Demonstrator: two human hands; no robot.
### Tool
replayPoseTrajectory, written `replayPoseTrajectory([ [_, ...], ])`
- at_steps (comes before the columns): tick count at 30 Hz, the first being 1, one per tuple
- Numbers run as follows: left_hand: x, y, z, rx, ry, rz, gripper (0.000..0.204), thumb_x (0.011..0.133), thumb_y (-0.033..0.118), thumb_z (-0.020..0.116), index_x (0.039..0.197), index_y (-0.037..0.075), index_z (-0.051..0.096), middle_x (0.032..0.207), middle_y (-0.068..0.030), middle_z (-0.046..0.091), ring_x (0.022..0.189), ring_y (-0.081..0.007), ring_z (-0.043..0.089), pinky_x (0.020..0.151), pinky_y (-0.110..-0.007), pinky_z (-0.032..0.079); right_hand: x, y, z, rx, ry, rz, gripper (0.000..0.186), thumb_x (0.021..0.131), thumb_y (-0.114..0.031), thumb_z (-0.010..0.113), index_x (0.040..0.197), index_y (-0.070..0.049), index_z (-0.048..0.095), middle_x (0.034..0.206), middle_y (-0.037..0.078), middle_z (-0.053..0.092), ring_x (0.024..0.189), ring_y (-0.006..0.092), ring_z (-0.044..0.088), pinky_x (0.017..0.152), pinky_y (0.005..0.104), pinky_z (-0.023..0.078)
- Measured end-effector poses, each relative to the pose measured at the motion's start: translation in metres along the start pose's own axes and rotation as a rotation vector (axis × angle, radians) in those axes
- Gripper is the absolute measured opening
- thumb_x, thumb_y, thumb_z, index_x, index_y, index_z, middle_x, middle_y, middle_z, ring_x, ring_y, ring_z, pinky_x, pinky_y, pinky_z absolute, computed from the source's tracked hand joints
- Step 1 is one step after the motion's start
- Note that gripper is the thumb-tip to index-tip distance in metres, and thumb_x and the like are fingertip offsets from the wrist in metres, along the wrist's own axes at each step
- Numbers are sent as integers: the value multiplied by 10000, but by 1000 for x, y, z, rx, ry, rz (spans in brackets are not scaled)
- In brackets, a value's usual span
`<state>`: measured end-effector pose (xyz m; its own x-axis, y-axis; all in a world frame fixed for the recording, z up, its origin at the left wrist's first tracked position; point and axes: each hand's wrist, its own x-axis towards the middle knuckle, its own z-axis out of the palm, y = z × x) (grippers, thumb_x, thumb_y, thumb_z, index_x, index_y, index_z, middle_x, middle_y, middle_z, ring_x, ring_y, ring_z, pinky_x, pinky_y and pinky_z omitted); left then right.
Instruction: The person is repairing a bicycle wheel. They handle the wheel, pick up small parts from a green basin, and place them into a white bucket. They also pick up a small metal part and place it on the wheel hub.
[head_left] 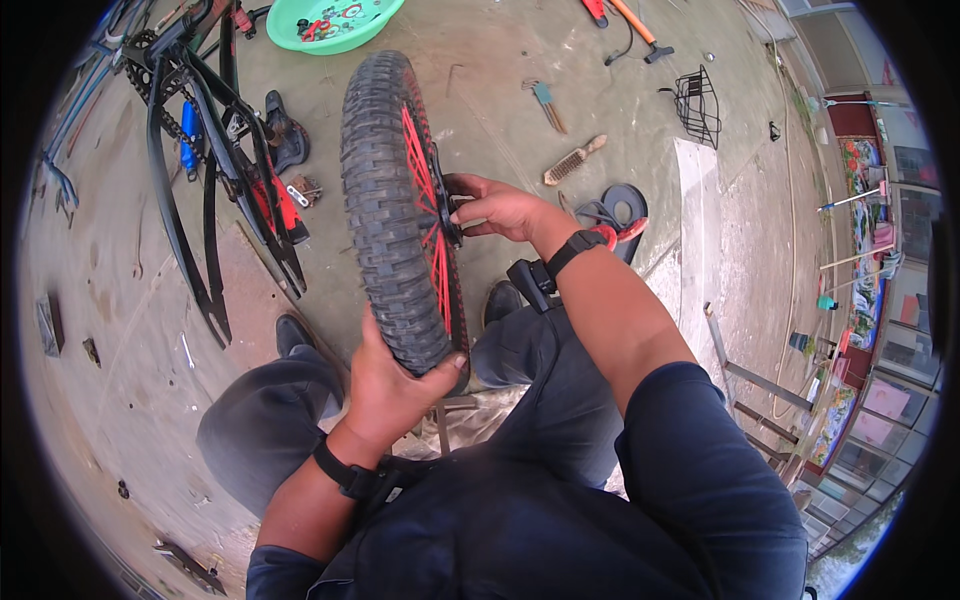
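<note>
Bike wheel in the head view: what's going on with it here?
A person has the wheel up in front of them with both hands. The left grip clasps its near end, while the fingers of the right grip are at the hub. The wheel is apart from the black bike frame on the left. A wire brush lies to the right.
</note>
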<state>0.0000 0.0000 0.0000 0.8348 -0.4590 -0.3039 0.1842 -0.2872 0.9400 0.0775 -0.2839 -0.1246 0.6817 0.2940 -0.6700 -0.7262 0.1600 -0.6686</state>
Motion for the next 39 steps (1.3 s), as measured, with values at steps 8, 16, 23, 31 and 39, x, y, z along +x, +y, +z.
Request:
replayPoseTrajectory([
  [8, -3, 5, 0, -67, -35, -85, 801, 739, -16, 799, 1388, 0, 330, 1344, -163, 585, 1144, -205, 639, 970, -355, 529, -4, -3, 0, 61, 39, 37, 713, 864, -20, 539, 1546, -119, 358, 1535, 81, 411, 1395, 252, 410, 1065, 494, 454],
  [16, -2, -1, 2, 30, -3, -20, 908, 711, 233, 884, 1382, -46, 339, 1086, -204, 690, 963, -306, 718, 861, -381, 550, -5, -3, 4, 2, 132, 65, 669, 873, -49, 521, 1527, -84, 384, 1508, 95, 447, 1374, 270, 438, 1056, 508, 463],
  [23, -1, 2, -1, 153, -10, -7, 1025, 711, 270, 881, 1459, -37, 251, 1058, -215, 696, 942, -355, 723, 833, -402, 560, -1, 1, 3, -122, 209, 136, 607, 895, -116, 556, 1490, -86, 442, 1400, 111, 549, 1298, 279, 522, 1011, 501, 495],
  [31, -2, 9, -2, 170, -12, -11, 1061, 715, 265, 883, 1489, -33, 222, 1066, -206, 697, 950, -346, 725, 835, -399, 561, -6, -3, 6, -147, 206, 154, 534, 923, -142, 554, 1447, -71, 472, 1322, 92, 601, 1197, 270, 598, 949, 482, 521],
  [39, 2, 13, -2, -44, -14, -8, 1008, 757, 133, 844, 1516, -25, 200, 1172, -156, 656, 1043, -209, 667, 924, -339, 517, -2, -2, 6, -142, 214, 135, 514, 924, -129, 543, 1427, -48, 477, 1291, 98, 608, 1138, 275, 626, 931, 483, 539],
])
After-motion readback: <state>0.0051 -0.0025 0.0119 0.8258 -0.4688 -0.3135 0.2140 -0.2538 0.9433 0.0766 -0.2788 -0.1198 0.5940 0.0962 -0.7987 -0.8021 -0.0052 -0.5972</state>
